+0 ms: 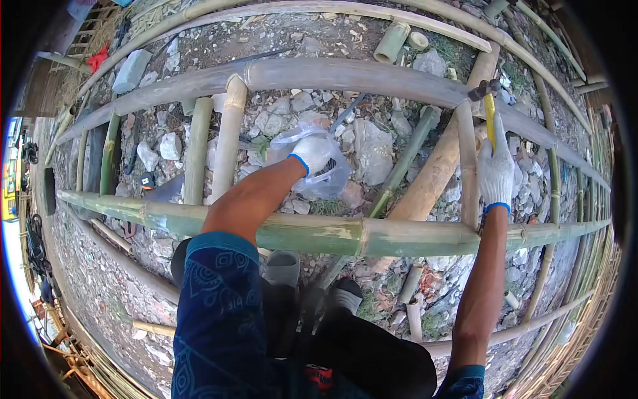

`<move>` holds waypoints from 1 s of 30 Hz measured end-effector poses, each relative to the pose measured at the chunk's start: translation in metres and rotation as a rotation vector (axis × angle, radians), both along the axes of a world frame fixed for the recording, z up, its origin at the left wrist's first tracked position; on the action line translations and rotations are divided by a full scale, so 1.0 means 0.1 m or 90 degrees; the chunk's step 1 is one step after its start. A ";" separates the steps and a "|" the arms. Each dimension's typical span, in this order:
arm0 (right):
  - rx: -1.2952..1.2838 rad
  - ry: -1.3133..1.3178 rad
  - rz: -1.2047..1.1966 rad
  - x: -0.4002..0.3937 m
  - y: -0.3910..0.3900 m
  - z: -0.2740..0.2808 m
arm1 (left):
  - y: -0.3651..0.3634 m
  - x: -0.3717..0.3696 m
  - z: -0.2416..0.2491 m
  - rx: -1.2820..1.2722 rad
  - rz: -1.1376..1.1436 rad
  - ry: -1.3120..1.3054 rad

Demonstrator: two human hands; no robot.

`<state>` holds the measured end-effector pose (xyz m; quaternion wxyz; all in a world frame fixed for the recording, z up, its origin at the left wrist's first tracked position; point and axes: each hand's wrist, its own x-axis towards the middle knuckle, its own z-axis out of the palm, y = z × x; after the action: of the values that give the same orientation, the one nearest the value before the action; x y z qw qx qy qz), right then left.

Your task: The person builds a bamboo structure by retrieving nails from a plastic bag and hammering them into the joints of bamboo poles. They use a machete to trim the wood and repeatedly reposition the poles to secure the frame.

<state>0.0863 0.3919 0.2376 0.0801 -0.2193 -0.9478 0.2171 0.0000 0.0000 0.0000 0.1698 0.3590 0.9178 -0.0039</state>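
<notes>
My left hand (311, 153), in a white glove with a blue cuff, reaches into a clear plastic bag (318, 166) lying on the rubble. My right hand (495, 166), gloved the same way, grips the yellow handle of a hammer (489, 110) whose dark head points up near a long grey bamboo pole (332, 74). A green bamboo pole (319, 233) runs across in front of me, under both forearms. Short bamboo crosspieces (228, 139) span the gap between the two long poles. What the left fingers touch inside the bag is hidden.
The ground is broken stone and rubble (375, 149). Cut bamboo stubs (392, 41) lie at the top. More curved bamboo poles (558, 193) run along the right side. My grey shoes (282, 267) stand on the rubble below the green pole.
</notes>
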 end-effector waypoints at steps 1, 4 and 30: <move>0.009 0.006 0.004 -0.01 0.00 -0.03 | -0.05 -0.07 0.03 0.035 0.006 -0.029; 0.014 0.035 0.029 0.09 0.07 -0.13 | 0.00 0.07 0.68 0.080 0.120 -0.155; 0.076 0.021 0.032 0.04 0.10 -0.10 | 0.01 0.14 0.46 0.097 -0.042 -0.014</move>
<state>0.0901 0.4021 0.2275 0.1031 -0.1870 -0.9628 0.1659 0.0143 0.0012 0.0465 0.1516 0.4013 0.9010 0.0643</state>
